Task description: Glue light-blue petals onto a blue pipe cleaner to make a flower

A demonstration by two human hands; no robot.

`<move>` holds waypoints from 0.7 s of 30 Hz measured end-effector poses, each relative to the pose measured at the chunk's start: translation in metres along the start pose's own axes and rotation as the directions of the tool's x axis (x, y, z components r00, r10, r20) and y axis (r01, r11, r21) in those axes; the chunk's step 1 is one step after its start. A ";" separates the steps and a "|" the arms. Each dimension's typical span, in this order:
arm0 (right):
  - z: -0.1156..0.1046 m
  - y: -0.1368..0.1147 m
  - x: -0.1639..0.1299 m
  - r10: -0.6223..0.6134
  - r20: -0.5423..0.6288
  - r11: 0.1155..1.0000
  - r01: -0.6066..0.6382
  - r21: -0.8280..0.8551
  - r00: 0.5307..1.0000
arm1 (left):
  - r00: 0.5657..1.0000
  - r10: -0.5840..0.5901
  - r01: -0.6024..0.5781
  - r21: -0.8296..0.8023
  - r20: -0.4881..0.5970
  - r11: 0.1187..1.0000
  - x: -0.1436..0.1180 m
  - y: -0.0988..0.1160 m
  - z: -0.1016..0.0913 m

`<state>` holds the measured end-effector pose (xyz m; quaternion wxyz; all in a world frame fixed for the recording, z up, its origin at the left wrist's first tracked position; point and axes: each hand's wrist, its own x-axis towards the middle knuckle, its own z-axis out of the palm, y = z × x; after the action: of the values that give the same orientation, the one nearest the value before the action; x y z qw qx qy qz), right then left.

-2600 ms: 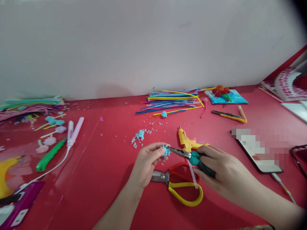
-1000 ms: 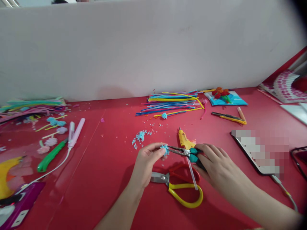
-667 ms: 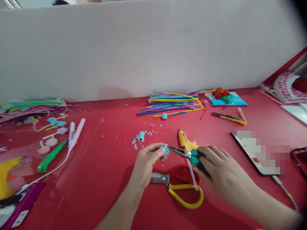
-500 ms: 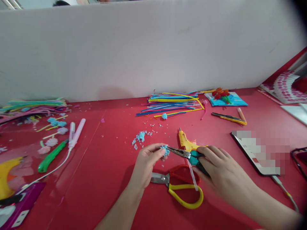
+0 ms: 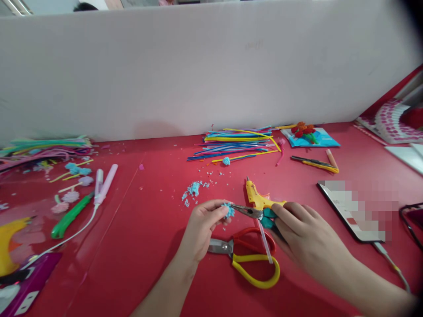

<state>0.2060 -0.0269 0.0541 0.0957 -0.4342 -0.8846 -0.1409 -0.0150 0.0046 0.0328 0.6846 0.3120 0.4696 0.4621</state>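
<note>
Between the thumb and fingers of my left hand is a small fuzzy blue flower-like piece, held above the red table. My right hand is closed around the handles of long-nose pliers with teal and black grips. The pliers' tips touch the upper edge of the blue piece; whether they pinch a strand of it I cannot tell. Beneath my hands lie scissors with one red and one yellow handle. A yellow glue gun rests just behind the pliers, a clear glue stick running toward me.
Blue fuzz clippings lie beyond my left hand. Pipe cleaners are heaped by the white partition. A phone lies at right. On the left are a pink hair-straightener-like tool, a green-handled tool and fuzzy flowers.
My hands stay almost in place. The pliers and my right hand have shifted very slightly downward, their tips still at the blue piece.
</note>
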 end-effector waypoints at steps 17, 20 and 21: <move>-0.005 0.003 0.001 -0.090 0.060 0.974 0.100 -0.205 0.994 | 0.996 -0.051 0.054 -0.039 0.077 0.998 0.000 -0.003 0.001; -0.006 0.003 0.000 -0.033 0.033 0.979 0.039 -0.202 0.999 | 0.995 -0.018 0.027 -0.095 0.096 0.995 -0.001 -0.002 0.003; -0.006 0.003 0.000 -0.024 0.024 0.980 0.028 -0.198 0.999 | 0.995 -0.008 0.018 -0.101 0.103 0.995 -0.002 -0.002 0.003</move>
<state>0.2085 -0.0265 0.0600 0.0405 -0.4313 -0.8728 -0.2248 -0.0122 0.0025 0.0326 0.7258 0.2967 0.4117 0.4644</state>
